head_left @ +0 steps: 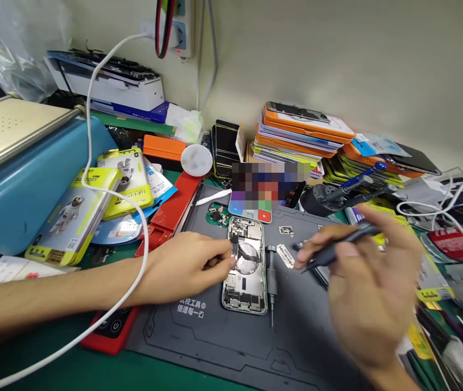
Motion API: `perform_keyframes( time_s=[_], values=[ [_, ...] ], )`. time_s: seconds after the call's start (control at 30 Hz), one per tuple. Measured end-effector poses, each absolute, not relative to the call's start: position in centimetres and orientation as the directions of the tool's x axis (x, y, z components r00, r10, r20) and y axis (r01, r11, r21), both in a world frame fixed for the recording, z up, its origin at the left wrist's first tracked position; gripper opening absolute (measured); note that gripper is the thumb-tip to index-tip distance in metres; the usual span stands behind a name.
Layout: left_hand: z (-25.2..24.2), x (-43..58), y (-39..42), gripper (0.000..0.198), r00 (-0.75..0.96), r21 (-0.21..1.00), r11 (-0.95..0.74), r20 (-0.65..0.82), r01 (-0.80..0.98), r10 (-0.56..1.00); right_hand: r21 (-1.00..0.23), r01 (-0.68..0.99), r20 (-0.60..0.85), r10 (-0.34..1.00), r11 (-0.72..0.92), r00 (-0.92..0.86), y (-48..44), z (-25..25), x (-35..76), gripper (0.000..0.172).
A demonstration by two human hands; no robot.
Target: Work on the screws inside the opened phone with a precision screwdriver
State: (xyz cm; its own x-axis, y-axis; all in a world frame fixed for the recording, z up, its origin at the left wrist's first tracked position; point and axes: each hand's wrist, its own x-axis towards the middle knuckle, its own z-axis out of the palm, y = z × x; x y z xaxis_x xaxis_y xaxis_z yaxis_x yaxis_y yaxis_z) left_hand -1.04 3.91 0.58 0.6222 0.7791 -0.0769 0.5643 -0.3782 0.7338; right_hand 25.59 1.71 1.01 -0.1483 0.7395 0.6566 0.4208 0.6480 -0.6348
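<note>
An opened phone lies on a dark grey mat, its inner parts and a round coil showing. My left hand is closed, with curled fingertips against the phone's left edge. To the right, my right hand is raised over the mat, gripping a dark slim tool with a pointed tip; motion blur hides its exact kind. Between phone and tool lie a grey screwdriver, tip toward me, and a razor blade. A small metal plate rests farther back.
A white cable crosses in front of my left forearm. Yellow battery boxes and a blue machine stand left. Stacked orange phone cases line the wall. A dark tool holder and more cables stand right.
</note>
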Motion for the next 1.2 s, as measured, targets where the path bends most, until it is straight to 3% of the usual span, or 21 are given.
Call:
perform_keyframes(
  time_s=[0.1,0.2,0.43,0.77,1.2],
  values=[
    [0.4,-1.0,3.7,0.033,0.629,0.731,-0.376,-0.093,0.569,0.772,-0.715,0.390,0.589,0.801,0.580,-0.111,2.0,-1.1,25.3,0.039],
    [0.3,-1.0,3.5,0.029,0.630,0.736,-0.352,-0.128,0.578,0.766,-0.722,0.434,0.544,0.829,0.539,-0.126,1.8,-2.3,25.5,0.040],
    [0.2,-1.3,3.4,0.020,0.631,0.723,-0.334,-0.179,0.605,0.755,-0.606,0.536,0.590,0.784,0.587,-0.191,1.5,-2.5,26.3,0.051],
    [0.4,-1.1,3.5,0.020,0.629,0.710,-0.340,-0.185,0.616,0.755,-0.434,0.542,0.649,0.667,0.720,-0.365,1.0,-2.1,25.4,0.056],
    [0.4,-1.1,3.5,0.017,0.635,0.741,-0.347,-0.137,0.576,0.760,-0.432,0.555,0.638,0.676,0.711,-0.369,1.1,-2.3,25.4,0.054]
  ],
)
